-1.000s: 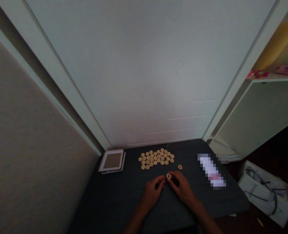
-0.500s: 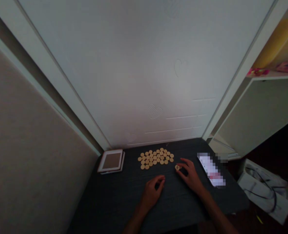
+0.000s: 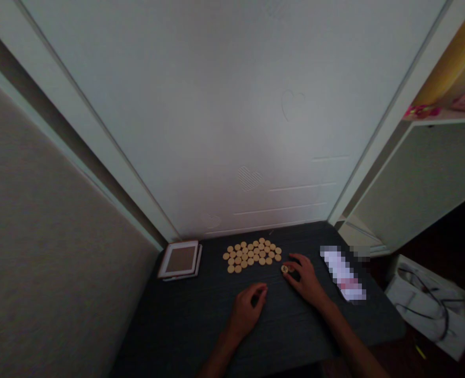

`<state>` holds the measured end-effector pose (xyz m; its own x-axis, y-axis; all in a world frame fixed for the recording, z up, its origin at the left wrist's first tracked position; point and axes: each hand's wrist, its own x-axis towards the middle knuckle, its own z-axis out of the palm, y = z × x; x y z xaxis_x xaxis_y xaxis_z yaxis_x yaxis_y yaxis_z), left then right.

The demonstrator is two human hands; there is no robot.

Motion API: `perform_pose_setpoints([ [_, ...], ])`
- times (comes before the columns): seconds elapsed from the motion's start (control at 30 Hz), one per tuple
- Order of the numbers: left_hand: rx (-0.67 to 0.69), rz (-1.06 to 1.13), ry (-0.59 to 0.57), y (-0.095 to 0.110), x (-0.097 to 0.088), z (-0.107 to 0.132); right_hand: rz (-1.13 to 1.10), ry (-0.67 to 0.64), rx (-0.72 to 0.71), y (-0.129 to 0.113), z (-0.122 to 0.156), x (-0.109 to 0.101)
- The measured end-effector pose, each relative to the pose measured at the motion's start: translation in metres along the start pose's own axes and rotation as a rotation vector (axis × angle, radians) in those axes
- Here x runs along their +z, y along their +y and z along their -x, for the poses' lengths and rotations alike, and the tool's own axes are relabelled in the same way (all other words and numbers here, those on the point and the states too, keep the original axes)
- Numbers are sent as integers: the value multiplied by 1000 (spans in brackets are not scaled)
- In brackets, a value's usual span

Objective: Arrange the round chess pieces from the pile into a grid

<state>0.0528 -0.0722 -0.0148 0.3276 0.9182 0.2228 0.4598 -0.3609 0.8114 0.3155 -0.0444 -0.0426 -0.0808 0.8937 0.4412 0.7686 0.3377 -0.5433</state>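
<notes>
1. Curving around a small round disc of pale wood with a dark mark [image 3: 285,269], the thumb and forefinger of the right hand [image 3: 306,277] stand parted; from where I stand I cannot tell whether they grip it or merely rest beside it.

2. Just beside that disc, under the same fingers, shows part of a second marked wooden disc [image 3: 291,269]. Should the fingers lift carelessly, I'd expect one disc to slide against the other, or a fingertip to catch a rim and tip it.

3. The left hand [image 3: 247,307] rests nearer the person, its thumb and forefinger tips drawn together in a loop, with nothing visible between them.

4. Beyond the fingers, a close-set patch of plain, pale round wooden discs [image 3: 250,254] lies on the dark, wood-grained table [image 3: 193,315]. A wide sweep of the right hand could knock its near edge askew.

5. Near the right forearm lies a pale, blurred oblong thing [image 3: 337,265]; an elbow swung outward might push it.

6. Well apart, at the far left corner, sits a white-bordered rectangular frame with a brown panel [image 3: 182,259].
</notes>
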Motion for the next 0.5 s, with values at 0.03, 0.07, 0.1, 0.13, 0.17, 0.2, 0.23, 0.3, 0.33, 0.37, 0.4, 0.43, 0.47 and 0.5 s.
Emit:
perform_pose_setpoints([
  [0.03, -1, 1, -2, 0, 0, 0, 9, 1, 3, 0, 0, 1],
  [0.07, -1, 4, -5, 0, 0, 0, 17, -1, 5, 0, 0, 1],
  [0.1, -2, 6, -6, 1, 0, 0, 24, -3, 7, 0, -1, 1],
  [0.13, -1, 7, -6, 1, 0, 0, 32, -6, 9, 0, -1, 1],
  [0.17, 0, 6, -3, 2, 0, 0, 38, -7, 11, -1, -1, 1],
  [0.2, 3, 3, 1, 2, 0, 0, 45, -8, 14, -2, -1, 1],
  [0.23, 7, 0, 6, 2, -1, 0, 50, -8, 17, -2, -2, 1],
  [0.3, 18, -6, 11, 2, -1, 0, 56, -4, 21, -4, -2, 0],
  [0.33, 26, -10, 9, 3, -1, 0, 56, -3, 21, -5, -3, 0],
  [0.37, 35, -16, 7, 3, -2, 0, 54, -3, 20, -5, -3, -1],
  [0.4, 47, -25, 5, 3, -2, 0, 52, -3, 19, -6, -3, -2],
  [0.43, 61, -39, 11, 3, -2, 0, 48, -2, 17, -7, -3, -2],
  [0.47, 78, -56, 23, 4, -3, 0, 44, 2, 16, -8, -2, -3],
  [0.5, 97, -77, 43, 4, -3, -1, 39, 10, 14, -9, -1, -3],
])
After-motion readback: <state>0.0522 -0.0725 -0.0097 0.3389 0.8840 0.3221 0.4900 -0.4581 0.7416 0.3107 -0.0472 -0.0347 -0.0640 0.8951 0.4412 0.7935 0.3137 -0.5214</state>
